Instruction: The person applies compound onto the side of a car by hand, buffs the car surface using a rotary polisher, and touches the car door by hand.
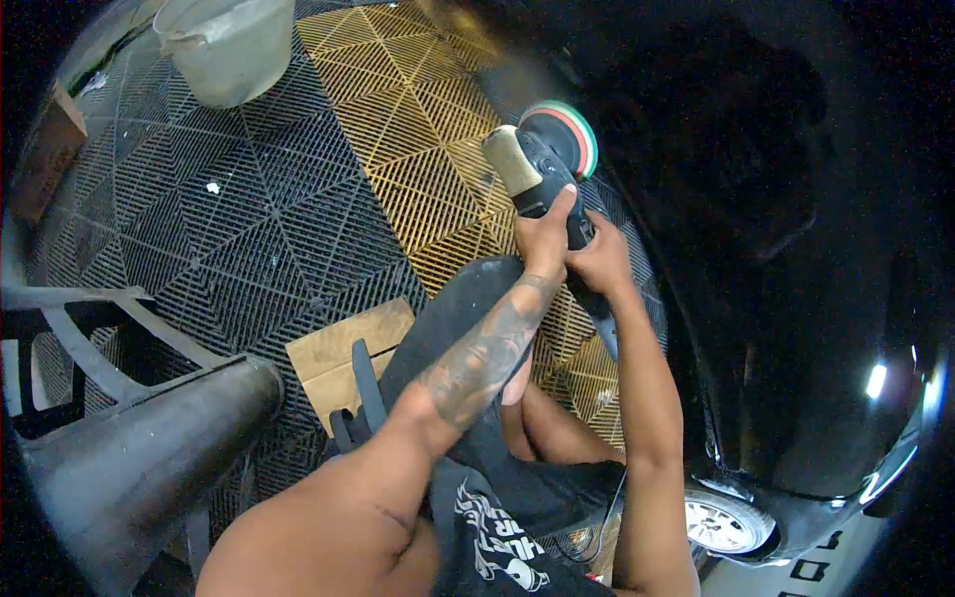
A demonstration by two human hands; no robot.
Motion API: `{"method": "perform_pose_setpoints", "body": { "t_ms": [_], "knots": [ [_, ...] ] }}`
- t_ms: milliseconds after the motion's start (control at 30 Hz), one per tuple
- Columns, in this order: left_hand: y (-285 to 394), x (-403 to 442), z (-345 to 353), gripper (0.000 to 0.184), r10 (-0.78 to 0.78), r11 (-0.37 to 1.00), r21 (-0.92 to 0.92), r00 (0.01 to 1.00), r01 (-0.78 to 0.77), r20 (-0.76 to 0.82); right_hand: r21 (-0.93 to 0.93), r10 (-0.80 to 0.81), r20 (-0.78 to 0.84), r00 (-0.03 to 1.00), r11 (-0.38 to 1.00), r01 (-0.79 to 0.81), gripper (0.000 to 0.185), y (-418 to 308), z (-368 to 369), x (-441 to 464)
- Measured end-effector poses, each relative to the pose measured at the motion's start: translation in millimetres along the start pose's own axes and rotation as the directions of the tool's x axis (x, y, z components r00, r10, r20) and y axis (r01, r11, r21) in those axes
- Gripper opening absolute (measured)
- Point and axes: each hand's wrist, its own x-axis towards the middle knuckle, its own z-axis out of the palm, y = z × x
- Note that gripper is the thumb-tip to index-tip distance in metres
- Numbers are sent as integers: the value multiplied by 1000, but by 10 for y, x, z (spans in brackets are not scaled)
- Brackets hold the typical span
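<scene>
Both of my hands are wrapped around a car polisher (547,169) with a dark body and a pale cover on its head. My left hand (544,241), below a tattooed forearm, grips the body behind the head, its thumb lying along the top. Just to the right and lower, my right hand (602,261) is closed around the side of the handle. A round polishing pad (565,139), layered in green, white and red, faces a glossy black car panel (726,199). Whether the pad touches the panel I cannot tell.
Black and yellow slatted tiles (418,129) cover the floor. A translucent bucket (234,55) stands at upper left, a brown box (50,154) at the left edge. Cardboard (333,363) lies beside my leg, near a black plastic chair (149,458). A car wheel (721,524) shows lower right.
</scene>
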Motion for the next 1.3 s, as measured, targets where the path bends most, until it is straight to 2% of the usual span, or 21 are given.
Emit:
{"method": "perform_pose_setpoints", "body": {
  "t_ms": [67,133,167,233,267,333,367,433,567,633,667,733,867,933,1000,1067,1100,1167,1267,1300],
  "knots": [
    [20,86,4,34,54,999,-3,998,-54,-32,28,14,4,1000,1000,-14,85,-102,13,59],
    [26,141,-34,32,8,990,139,996,5,-94,29,29,54,998,999,-31,83,-158,14,114],
    [22,149,-50,32,6,991,133,995,7,-99,24,28,59,998,999,-29,83,-67,87,152],
    [18,125,-100,32,202,961,204,977,-186,-65,24,-83,-36,996,996,84,78,174,291,225],
    [39,110,-115,32,203,961,203,977,-186,-68,23,-85,-32,996,996,86,78,115,273,235],
    [87,88,-136,44,270,938,247,959,-241,-88,242,-51,82,995,970,30,73,-3,230,214],
    [125,83,-126,44,269,938,250,959,-240,-89,245,-50,85,995,969,28,73,-91,203,189],
    [183,77,-109,45,323,925,216,946,-313,-13,271,-70,-37,997,959,77,65,-229,166,155],
    [188,120,-129,44,292,922,276,956,-273,-31,245,-102,-52,993,963,112,61,-117,260,250],
    [203,121,-137,32,284,948,159,958,-277,-24,363,-51,94,994,932,13,59,-190,252,256],
    [205,127,-137,32,283,948,160,959,-275,-26,363,-50,96,994,932,12,59,-127,306,270],
    [201,142,-148,31,262,948,201,964,-247,-52,481,-87,71,994,876,42,60,48,464,304],
    [106,228,-165,41,248,964,128,964,-235,-97,382,-30,87,996,924,-6,63,-118,351,266],
    [76,247,-177,43,250,958,175,963,-229,-105,249,-56,1,998,967,54,67,-38,402,287],
    [40,265,-192,45,222,964,179,966,-198,-131,275,-17,56,998,961,1,69,14,429,310],
    [-4,281,-198,29,182,959,246,973,-144,-143,301,22,117,993,952,-57,72,91,470,316],
    [-30,283,-206,27,196,957,239,973,-163,-123,255,-12,68,998,967,-6,71,151,496,314],
    [-32,240,-184,25,181,965,216,976,-151,-124,184,-77,7,997,980,75,65,265,538,313],
    [-32,212,-176,23,181,971,179,976,-159,-117,213,-28,77,997,977,11,58,-148,279,207],
    [-36,207,-180,23,180,972,171,978,-160,-107,191,-70,45,997,980,60,54,-134,288,207]
  ]
}}
